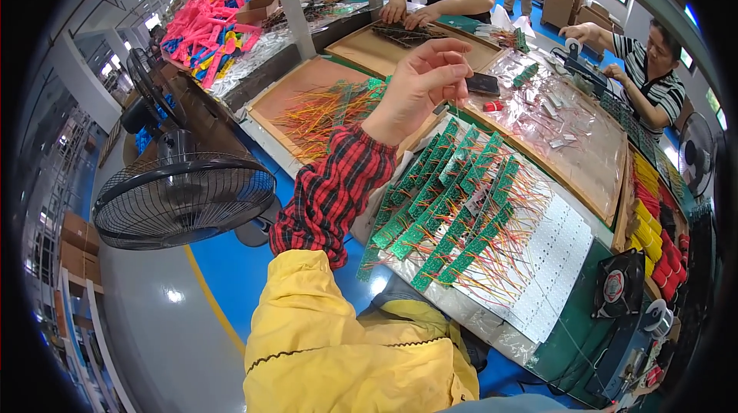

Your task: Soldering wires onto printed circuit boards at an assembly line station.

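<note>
My left hand, in a red-and-black plaid sleeve cover, is raised above the bench. Its fingers are curled, with thumb and forefinger pinched together on a thin wire that hangs below them. Under the hand lie several strips of green circuit boards in slanting rows, with red and yellow leads fanning out to the right. They rest partly on a white perforated sheet. My right hand does not show.
Left of the bench stands a black fan. A wooden tray holds wired boards; a second tray holds small parts. A small square fan and a wire spool sit at right. Co-workers sit across and at right.
</note>
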Demonstrator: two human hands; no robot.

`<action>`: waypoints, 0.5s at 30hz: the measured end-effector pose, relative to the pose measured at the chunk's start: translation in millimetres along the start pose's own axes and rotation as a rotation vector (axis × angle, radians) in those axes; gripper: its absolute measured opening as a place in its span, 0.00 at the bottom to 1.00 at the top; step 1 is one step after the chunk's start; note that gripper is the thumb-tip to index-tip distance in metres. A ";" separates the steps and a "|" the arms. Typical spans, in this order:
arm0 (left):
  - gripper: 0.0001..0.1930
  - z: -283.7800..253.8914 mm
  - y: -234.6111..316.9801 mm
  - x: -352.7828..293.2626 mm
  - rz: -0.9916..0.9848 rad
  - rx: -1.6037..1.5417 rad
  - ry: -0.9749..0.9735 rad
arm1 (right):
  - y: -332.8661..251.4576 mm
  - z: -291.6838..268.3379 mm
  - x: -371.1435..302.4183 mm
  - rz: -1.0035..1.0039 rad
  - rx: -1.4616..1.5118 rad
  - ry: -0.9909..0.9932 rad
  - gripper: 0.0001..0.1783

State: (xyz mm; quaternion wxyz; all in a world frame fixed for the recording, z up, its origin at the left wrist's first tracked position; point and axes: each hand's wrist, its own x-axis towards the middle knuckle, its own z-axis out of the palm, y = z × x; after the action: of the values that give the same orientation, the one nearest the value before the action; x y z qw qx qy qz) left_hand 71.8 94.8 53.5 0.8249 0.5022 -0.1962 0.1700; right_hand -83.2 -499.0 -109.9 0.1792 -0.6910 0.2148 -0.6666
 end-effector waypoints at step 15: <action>0.15 -53.4 -18.0 9.6 0.039 0.322 0.223 | -69.8 -6.7 -3.9 0.164 -0.107 0.050 0.17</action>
State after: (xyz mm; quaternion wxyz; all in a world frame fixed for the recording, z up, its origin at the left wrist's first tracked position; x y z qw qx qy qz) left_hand 96.8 135.5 22.2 0.7471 0.6018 -0.0834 0.2697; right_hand -85.9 -437.7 -75.6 0.1906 -0.6627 0.3102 -0.6545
